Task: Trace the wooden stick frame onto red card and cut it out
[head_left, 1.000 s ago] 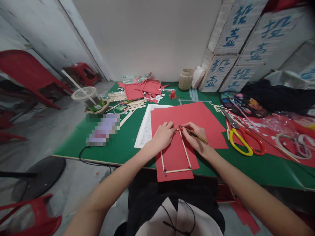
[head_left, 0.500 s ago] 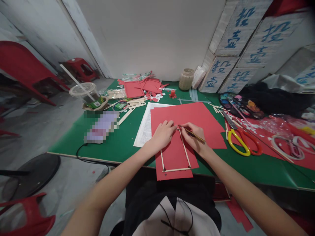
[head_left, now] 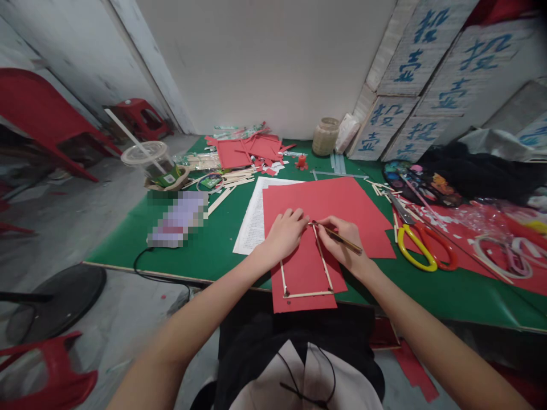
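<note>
A thin wooden stick frame (head_left: 306, 294) lies on a red paper sheet (head_left: 337, 200) at the near edge of the green table (head_left: 213, 250). My left hand (head_left: 285, 232) presses flat on the paper at the frame's upper left corner. My right hand (head_left: 347, 241) grips a pencil (head_left: 342, 239), its tip touching the frame's top right corner. White printed paper (head_left: 252, 219) lies under the red sheet on the left.
Yellow and red scissors (head_left: 421, 245) lie right of my right hand. A paint palette (head_left: 421, 185), tape rings (head_left: 502, 256), red scraps (head_left: 248, 151), wooden sticks (head_left: 233, 181), a plastic cup with straw (head_left: 147, 162) and a jar (head_left: 325, 136) surround the sheet. Red chairs stand left.
</note>
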Demonstrator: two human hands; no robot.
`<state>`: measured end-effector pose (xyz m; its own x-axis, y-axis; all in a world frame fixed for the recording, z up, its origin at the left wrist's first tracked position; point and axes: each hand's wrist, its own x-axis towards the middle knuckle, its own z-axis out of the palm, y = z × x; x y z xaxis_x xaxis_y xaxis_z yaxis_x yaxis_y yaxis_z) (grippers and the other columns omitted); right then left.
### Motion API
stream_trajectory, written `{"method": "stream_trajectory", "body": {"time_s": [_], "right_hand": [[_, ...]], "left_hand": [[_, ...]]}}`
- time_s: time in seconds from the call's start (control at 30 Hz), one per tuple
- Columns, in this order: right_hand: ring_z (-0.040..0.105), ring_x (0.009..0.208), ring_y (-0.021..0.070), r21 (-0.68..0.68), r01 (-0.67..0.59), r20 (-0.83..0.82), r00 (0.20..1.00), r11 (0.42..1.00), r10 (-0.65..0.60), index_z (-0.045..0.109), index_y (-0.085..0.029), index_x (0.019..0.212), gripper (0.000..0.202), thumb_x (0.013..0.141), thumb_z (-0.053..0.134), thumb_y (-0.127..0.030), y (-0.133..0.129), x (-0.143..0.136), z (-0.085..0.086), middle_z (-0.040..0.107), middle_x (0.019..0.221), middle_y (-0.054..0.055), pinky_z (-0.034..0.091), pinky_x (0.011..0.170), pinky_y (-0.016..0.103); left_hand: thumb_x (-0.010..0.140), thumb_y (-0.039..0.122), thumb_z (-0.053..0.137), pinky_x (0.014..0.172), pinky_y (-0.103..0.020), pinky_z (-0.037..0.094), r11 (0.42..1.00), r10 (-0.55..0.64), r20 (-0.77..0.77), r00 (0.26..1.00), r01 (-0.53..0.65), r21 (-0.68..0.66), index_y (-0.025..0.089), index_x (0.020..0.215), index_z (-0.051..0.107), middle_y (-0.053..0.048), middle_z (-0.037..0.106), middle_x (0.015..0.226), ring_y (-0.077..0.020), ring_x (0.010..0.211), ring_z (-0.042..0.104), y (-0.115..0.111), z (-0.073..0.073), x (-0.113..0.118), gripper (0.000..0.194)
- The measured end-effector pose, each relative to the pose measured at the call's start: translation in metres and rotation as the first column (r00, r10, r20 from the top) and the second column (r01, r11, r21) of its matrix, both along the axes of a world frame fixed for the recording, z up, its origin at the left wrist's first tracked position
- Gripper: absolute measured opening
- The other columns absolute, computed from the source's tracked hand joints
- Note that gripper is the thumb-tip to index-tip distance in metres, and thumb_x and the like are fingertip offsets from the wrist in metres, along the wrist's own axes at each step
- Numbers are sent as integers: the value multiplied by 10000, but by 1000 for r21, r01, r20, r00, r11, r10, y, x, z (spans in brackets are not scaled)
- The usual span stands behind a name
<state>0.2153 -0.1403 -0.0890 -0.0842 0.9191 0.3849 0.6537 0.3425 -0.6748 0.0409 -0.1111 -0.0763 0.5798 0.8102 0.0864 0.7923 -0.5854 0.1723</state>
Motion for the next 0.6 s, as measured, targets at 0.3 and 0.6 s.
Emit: {"method": "stream_trajectory", "body": {"time_s": [0.3,0.6], "right_hand": [[694,704,208,-93,-110,-36,994,990,107,696,-211,814,180,868,555,-309,7,13,9,744,765,51,503,654,308],[683,706,200,-167,-265,-110,962,950,249,737,-193,900,233,892,578,-362,20,36,4,759,817,63,496,622,298]], "left_hand": [[972,90,378,810,-373,420,999,-40,30,999,41,-20,173,1236,607,-114,576,1146,-261,1020,515,3,0,-9,359],[925,-2,348,770,-360,399,999,29,17,999,-30,38,152,1051,606,-100,598,1027,-252,944,531,4,-3,-11,326]]}}
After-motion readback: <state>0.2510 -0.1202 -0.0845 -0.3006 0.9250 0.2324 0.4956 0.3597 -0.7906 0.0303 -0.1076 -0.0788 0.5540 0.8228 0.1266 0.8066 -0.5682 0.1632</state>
